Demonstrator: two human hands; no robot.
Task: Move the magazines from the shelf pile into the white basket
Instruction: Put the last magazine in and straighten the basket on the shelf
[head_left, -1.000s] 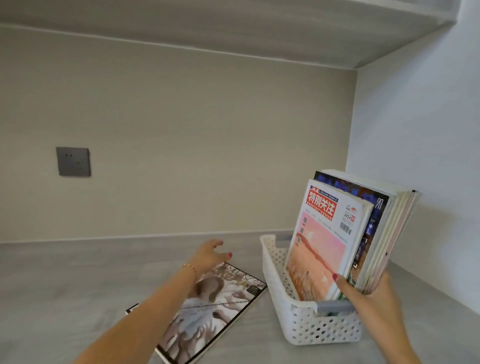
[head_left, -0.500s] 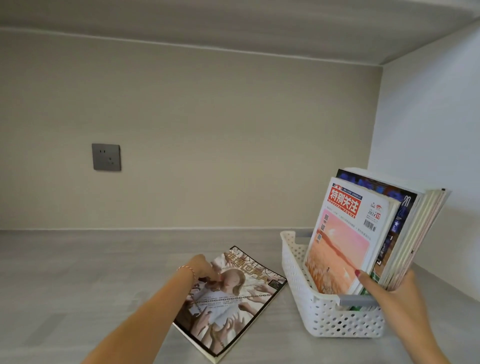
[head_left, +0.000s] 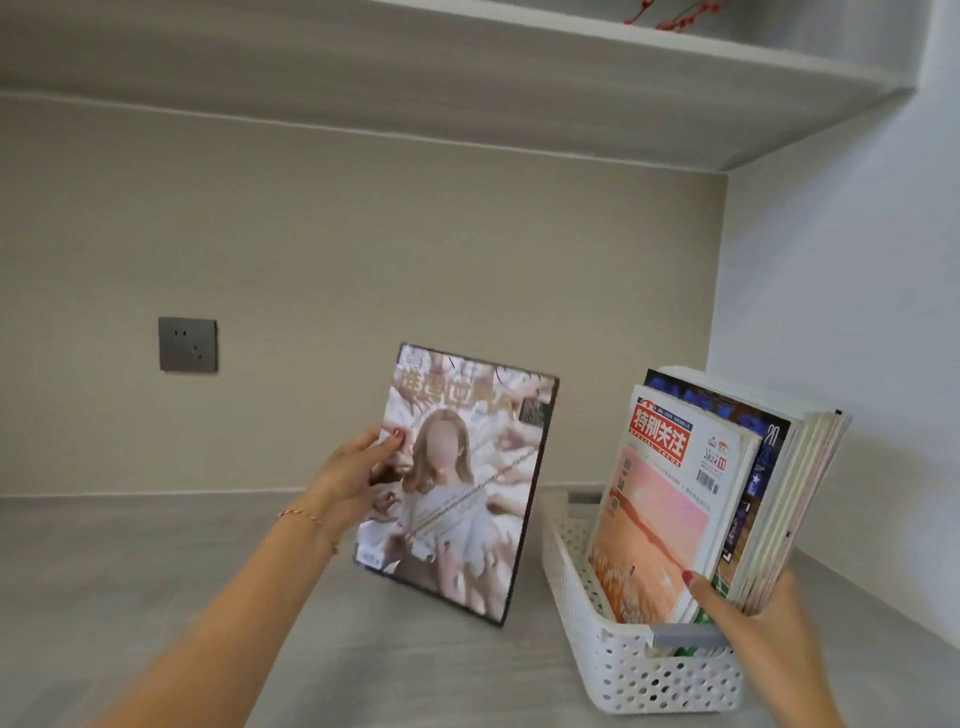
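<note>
Nearly there: left hand (head_left: 358, 478) pinching the last glossy magazine (head_left: 457, 483) upright by its edge, just left of the white basket (head_left: 623, 670), right hand (head_left: 753, 613) clasping the standing magazines (head_left: 717, 493) already inside, only this one to slot in.

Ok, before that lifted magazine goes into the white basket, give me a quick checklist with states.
1. Left hand grips lifted magazine: ok.
2. Magazine clear of shelf surface: cannot tell, its bottom corner looks close.
3. Right hand steadies the standing magazines: ok.
4. Open slot in white basket left of the stack: ok.
5. More magazines left on the shelf: none visible.
</note>
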